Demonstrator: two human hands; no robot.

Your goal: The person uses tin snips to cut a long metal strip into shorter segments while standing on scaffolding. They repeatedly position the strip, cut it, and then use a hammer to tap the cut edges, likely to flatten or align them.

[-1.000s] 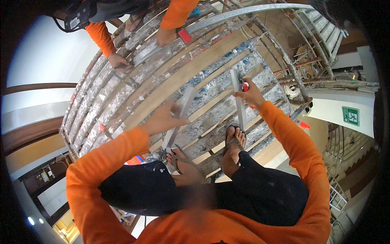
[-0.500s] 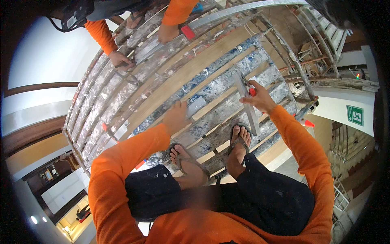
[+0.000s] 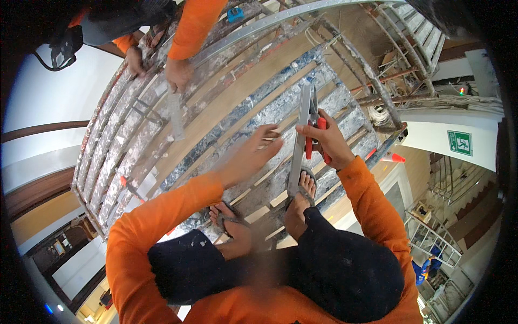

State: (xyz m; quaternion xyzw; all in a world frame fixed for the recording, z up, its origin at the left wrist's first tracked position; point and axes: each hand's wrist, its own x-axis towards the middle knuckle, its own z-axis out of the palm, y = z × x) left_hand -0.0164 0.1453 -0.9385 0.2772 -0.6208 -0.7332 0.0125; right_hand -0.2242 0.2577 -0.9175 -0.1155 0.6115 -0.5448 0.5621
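My right hand (image 3: 333, 141) is closed around red-handled snips (image 3: 322, 139) and a silver metal channel (image 3: 298, 156). The channel stands roughly upright in view, its lower end near my right foot; the snips' jaws lie beside its upper part. My left hand (image 3: 253, 154) hovers over the slats to the left of the channel, fingers stretched out, holding nothing. Across the platform a co-worker's hand (image 3: 179, 74) grips a short pale metal piece (image 3: 175, 116), blurred by motion. The co-worker's other hand (image 3: 135, 60) is over the slats farther left.
I squat in sandals on a paint-splattered slatted platform (image 3: 253, 105) with gaps between slats. A red-handled tool (image 3: 129, 186) lies at its left. A long metal rail (image 3: 243, 29) crosses the far side, near a blue object (image 3: 235, 14). Scaffold poles (image 3: 372, 70) and coiled cable (image 3: 380, 116) are at right.
My left hand has lifted off the slats and moved right, toward the channel. The channel and snips have turned more upright. The co-worker's nearer hand has moved left and now holds a short metal piece.
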